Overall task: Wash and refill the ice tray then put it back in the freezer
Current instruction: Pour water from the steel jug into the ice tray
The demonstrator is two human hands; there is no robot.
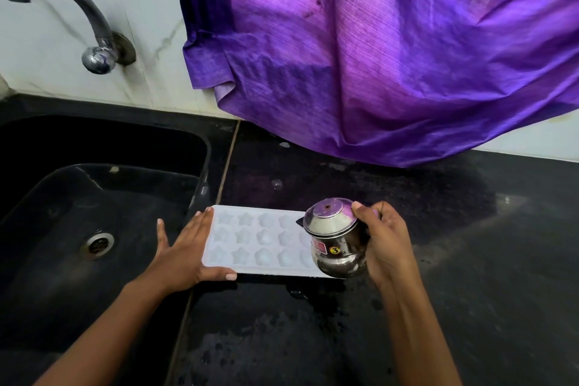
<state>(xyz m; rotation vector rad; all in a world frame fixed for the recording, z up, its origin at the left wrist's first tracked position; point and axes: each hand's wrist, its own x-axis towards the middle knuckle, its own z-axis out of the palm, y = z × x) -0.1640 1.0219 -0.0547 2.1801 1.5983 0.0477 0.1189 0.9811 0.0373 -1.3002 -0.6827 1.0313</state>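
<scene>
The ice tray (260,238) lies on the wet surface (438,260) just right of the sink (62,229), with the left hand (183,247) flat and open against its left end. The right hand (385,238) grips a small steel pot (335,244) tipped over the tray's right end. Washing looks done and refilling seems under way, with the freezer trip left.

White plastic ice tray (250,238) with star-patterned cells; shiny round steel pot (336,247) bearing red and yellow stickers; hanging purple cloth (376,56), streaked lighter; black speckled stone counter (470,260).

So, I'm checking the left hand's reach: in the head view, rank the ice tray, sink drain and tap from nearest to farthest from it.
1. Ice tray: touching the left hand, on its right.
2. Sink drain: to its left, lower down.
3. Tap: far back, upper left.
</scene>
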